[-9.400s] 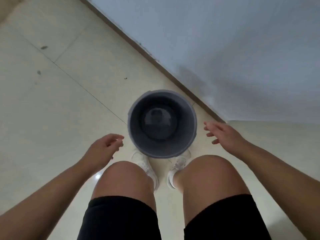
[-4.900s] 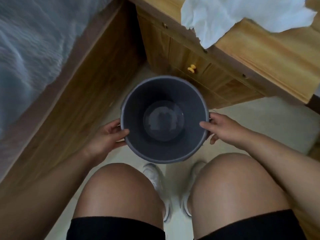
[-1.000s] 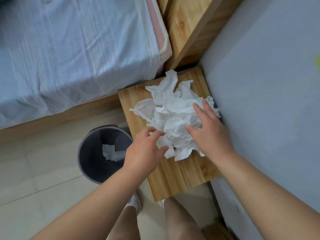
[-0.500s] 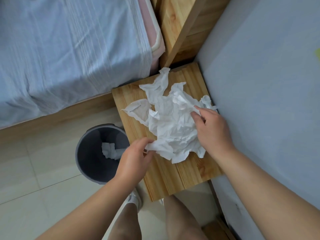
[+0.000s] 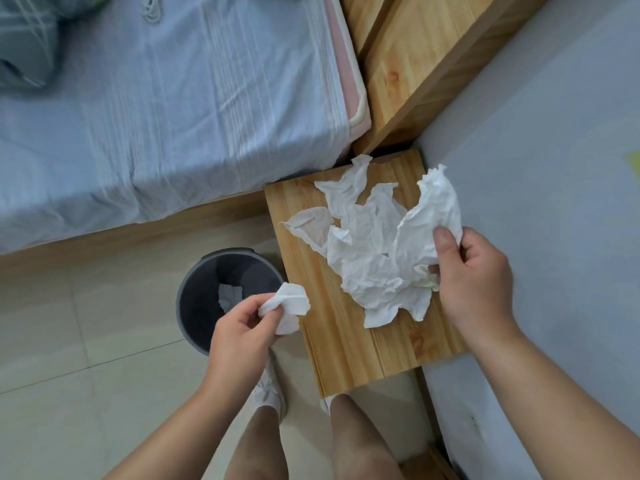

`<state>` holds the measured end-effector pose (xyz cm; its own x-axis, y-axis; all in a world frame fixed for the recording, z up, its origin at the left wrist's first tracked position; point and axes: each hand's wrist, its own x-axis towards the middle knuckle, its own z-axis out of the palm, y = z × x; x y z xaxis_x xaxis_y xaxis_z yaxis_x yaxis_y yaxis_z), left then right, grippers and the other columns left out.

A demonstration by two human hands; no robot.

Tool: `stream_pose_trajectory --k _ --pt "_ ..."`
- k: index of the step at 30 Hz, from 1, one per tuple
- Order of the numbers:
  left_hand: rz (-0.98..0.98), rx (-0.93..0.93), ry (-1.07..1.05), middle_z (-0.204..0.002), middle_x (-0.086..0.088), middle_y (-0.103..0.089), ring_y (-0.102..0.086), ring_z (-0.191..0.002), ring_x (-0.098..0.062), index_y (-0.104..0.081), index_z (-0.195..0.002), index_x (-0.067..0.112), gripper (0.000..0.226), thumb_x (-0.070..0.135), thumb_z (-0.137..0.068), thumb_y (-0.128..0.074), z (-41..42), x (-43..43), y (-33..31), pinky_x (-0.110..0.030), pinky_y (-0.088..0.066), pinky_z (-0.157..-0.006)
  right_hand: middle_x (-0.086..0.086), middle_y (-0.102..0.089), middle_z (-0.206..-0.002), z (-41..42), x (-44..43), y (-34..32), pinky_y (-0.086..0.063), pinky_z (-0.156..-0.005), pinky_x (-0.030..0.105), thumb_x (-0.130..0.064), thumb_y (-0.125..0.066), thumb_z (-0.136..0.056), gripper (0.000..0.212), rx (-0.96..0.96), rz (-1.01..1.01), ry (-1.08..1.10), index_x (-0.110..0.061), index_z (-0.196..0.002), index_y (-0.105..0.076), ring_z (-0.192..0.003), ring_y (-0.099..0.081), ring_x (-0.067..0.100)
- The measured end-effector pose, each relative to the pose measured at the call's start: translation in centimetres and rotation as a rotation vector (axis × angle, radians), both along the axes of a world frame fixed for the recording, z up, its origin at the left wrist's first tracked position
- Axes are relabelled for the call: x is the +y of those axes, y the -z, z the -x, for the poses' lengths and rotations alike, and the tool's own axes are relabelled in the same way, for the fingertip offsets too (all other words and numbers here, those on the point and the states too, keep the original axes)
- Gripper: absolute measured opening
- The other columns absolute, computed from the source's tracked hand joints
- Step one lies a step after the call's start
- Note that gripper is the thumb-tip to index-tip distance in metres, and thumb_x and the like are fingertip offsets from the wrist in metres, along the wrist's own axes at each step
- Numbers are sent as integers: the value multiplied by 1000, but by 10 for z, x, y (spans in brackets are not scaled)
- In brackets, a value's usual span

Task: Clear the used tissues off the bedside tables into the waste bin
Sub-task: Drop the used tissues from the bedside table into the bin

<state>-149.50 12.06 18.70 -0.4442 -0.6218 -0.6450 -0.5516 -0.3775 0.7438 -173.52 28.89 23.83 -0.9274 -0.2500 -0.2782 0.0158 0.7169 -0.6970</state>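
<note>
There is one waste bin [image 5: 199, 306]. It is round and dark grey. It stands on the floor [image 5: 86, 323], just beside the left edge of the counter [image 5: 363, 348]. One white tissue scrap [image 5: 230, 295] lies at the bottom of the bin.

There is one counter. It is a small wooden top that sits between the bed [image 5: 173, 98] and the pale wall [image 5: 554, 168]. A heap of tissues [image 5: 367, 265] lies on it, white and crumpled. The sheets lie over each other, so they cannot be counted, but there are more than two.

Two hands are in view, and each one holds one tissue. The left hand [image 5: 242, 329] is over the near rim of the bin, close to the left edge of the counter. Its fingers and thumb are curled round a small tissue ball [image 5: 289, 306].

The right hand [image 5: 474, 275] is at the right side of the counter. Its thumb and fingers pinch a big tissue [image 5: 433, 216]. This tissue stands up above the heap. Its lower part looks like it meets the heap, but it is not clear if it has come free.

There is one bed, with a light blue sheet. A wooden headboard [image 5: 408, 64] stands at the end of the bed, next to the counter. Two bare legs show at the bottom, and one white shoe [image 5: 268, 393] rests on the floor near the bin
</note>
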Motion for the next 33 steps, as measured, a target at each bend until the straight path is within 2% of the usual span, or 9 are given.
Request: stream_pose_trajectory --k 3,9,12,14,16,19,23,26,33 --pt "-52 -54 -133 -97 6 -84 -81 -87 -12 -82 -98 42 26 20 -102 -69 -41 -23 12 -25 -62 -72 -7 -72 -75 -32 -27 4 -52 -51 25 -49 -55 -102 40 -109 10 -20 -20 -77 -64 -66 -71 -2" --pt "-138 -231 -253 -91 1 -84 -79 -78 -18 -80 -104 24 16 16 -101 -67 -116 -51 63 -28 -62 -70 1 -63 -66 -136 -88 64 -43 -52 25 -44 -50 -107 44 -410 -65 -157 -15 -76 -62 -59 -59 9" --pt "-165 -284 -260 -84 3 -83 -73 -66 -10 -80 -105 19 15 17 -101 -66 -139 -61 90 -23 -61 -63 17 -54 -68 -175 -111 104 -35 -56 33 -37 -52 -106 46 -521 -126 -210 -2 -77 -54 -60 -47 19" --pt "-167 -288 -248 -84 3 -83 -73 -62 -5 -80 -105 17 16 19 -101 -65 -148 -68 107 -18 -59 -58 10 -44 -67 -192 -123 129 -30 -56 33 -33 -52 -105 45 -555 -160 -225 1 -75 -48 -61 -38 17" --pt "-180 -282 -250 -88 -2 -83 -75 -66 -9 -79 -105 18 15 21 -101 -65 -152 -77 122 -19 -59 -57 10 -58 -73 -203 -131 152 -38 -58 35 -34 -52 -104 43 -565 -209 -265 5 -86 -58 -65 -48 20" --pt "-271 -252 -227 -95 -6 -81 -76 -78 -19 -74 -117 20 16 22 -102 -68 -153 -88 136 -26 -62 -64 -3 -73 -105 -211 -137 176 -57 -75 38 -39 -57 -102 29 -602 -284 -370 -15 -113 -68 -87 -69 18" --pt "-393 -212 -102 -118 -1 -72 -77 -95 -24 -53 -139 33 47 25 -99 -75 -159 -92 141 -32 -62 -76 3 -63 -144 -213 -138 184 -55 -104 50 -49 -61 -98 66 -656 -369 -429 -22 -156 -44 -123 -64 27" --pt "-383 -231 -74 -122 0 -68 -76 -97 -23 -46 -153 32 60 23 -100 -73 -161 -90 134 -32 -62 -77 -2 -67 -129 -210 -134 176 -59 -97 51 -46 -61 -99 62 -637 -359 -438 -24 -155 -46 -110 -70 26" --pt "-271 -253 2 -111 -1 -74 -76 -95 -21 -63 -140 21 37 21 -104 -68 -140 -73 99 -29 -61 -72 -9 -69 -114 -181 -112 129 -56 -76 30 -39 -62 -101 33 -622 -213 -386 -30 -133 -62 -83 -68 12"
